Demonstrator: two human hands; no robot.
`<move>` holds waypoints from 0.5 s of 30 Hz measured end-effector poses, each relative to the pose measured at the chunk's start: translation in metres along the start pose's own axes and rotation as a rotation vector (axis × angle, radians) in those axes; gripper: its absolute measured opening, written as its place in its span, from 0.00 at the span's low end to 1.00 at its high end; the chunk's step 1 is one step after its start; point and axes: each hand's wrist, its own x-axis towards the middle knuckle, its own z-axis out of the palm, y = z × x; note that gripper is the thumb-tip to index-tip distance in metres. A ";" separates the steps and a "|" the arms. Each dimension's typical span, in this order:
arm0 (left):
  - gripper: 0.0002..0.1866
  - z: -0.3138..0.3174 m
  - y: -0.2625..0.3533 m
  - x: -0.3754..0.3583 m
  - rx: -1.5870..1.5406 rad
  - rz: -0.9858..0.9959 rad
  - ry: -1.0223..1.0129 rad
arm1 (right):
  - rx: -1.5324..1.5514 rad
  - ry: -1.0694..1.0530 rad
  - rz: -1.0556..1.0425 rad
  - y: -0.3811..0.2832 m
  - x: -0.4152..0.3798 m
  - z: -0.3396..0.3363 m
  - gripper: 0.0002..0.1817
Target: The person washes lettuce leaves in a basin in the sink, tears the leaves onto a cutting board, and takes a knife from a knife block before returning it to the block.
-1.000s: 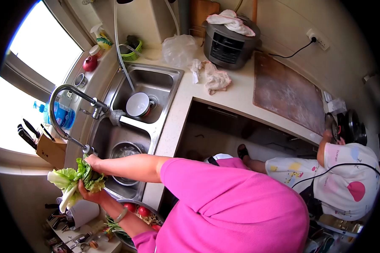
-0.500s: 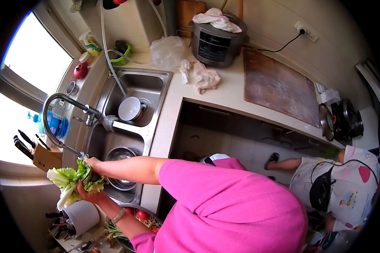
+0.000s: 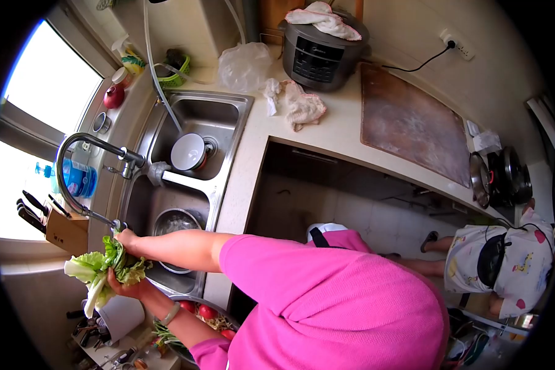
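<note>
A leafy green vegetable (image 3: 95, 271) with pale stalks is held between both hands, left of the lower sink basin. My left hand (image 3: 124, 285), with a bangle at the wrist, grips it from below. My right hand (image 3: 126, 240) is closed on its upper leaves, right beside the faucet's spout end (image 3: 116, 225). Some fingers of both hands are hidden by leaves. In the lower basin, a metal bowl (image 3: 177, 223) is partly covered by my right forearm. A white bowl (image 3: 188, 152) sits in the upper basin.
A knife block (image 3: 66, 231) and blue bottle (image 3: 79, 179) stand by the window. Red produce (image 3: 207, 310) fills a container below the sink. The counter holds a cooker (image 3: 324, 55), cloth (image 3: 304, 105) and brown board (image 3: 413, 126). Another person (image 3: 505, 262) is at the right.
The view has shifted slightly. Both hands and the vegetable have moved a little within it, the grip kept. The other person has moved up and to the right, with the legs in a new position.
</note>
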 end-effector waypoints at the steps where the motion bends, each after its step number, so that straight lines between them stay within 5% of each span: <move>1: 0.24 0.000 0.002 -0.001 -0.006 -0.011 0.017 | 0.013 -0.023 0.028 -0.003 -0.006 0.001 0.13; 9: 0.26 0.074 0.001 -0.047 -0.021 -0.039 -0.069 | 0.460 -0.510 0.239 -0.096 -0.091 -0.035 0.20; 11: 0.27 0.129 -0.019 -0.077 0.114 0.085 -0.013 | 0.618 -0.660 0.271 -0.145 -0.128 -0.075 0.21; 15: 0.27 0.201 -0.078 -0.118 0.112 0.022 -0.278 | 0.736 -0.674 0.112 -0.239 -0.196 -0.191 0.24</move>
